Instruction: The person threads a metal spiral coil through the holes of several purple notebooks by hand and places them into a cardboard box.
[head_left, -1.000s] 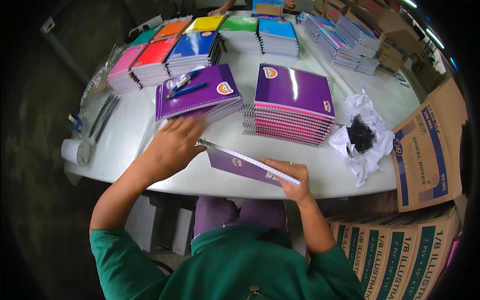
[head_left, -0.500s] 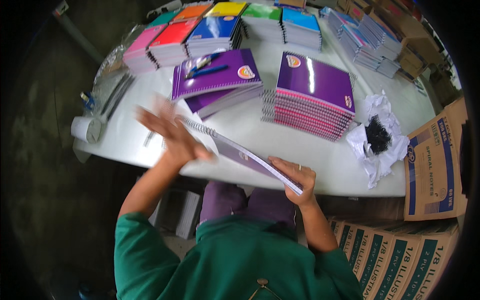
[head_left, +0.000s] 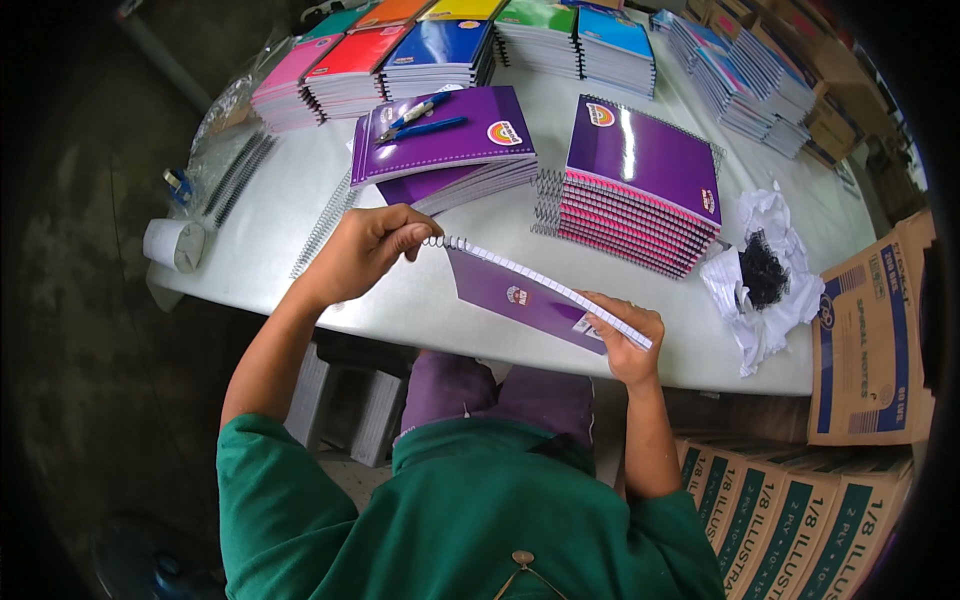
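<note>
In the head view, taking the held notebook as the centre of the clock, a person in a green shirt (head_left: 470,510) sits or stands at six o'clock, at a pale table (head_left: 265,275). The purple notebook (head_left: 510,290) is lifted above the tabletop between both hands, tilted so that its page edge faces up and its cover turns toward the person. At its ten o'clock end the left hand (head_left: 375,245) is closed, thumb and forefinger pinching the tip of a wire coil (head_left: 445,243) — how far the coil runs along the edge is too fine to tell. At the four o'clock end the right hand (head_left: 628,335) grips the notebook, its fingers over the far side.

At eleven o'clock a fanned stack of purple notebooks (head_left: 455,150) bears a blue-handled tool (head_left: 435,128). Between one and two o'clock stands a neat stack of coil-bound purple notebooks (head_left: 640,160), wire ends jutting from its left side. Farther off, from ten to one o'clock, are stacks of coloured notebooks (head_left: 440,45). A loose coil (head_left: 325,235) lies between nine and ten o'clock, with a white roll (head_left: 175,245) beyond it near nine. At three o'clock crumpled white paper (head_left: 735,290) cradles a tangle of black pieces (head_left: 765,272) — a brown carton (head_left: 865,340) stands just past it.
</note>
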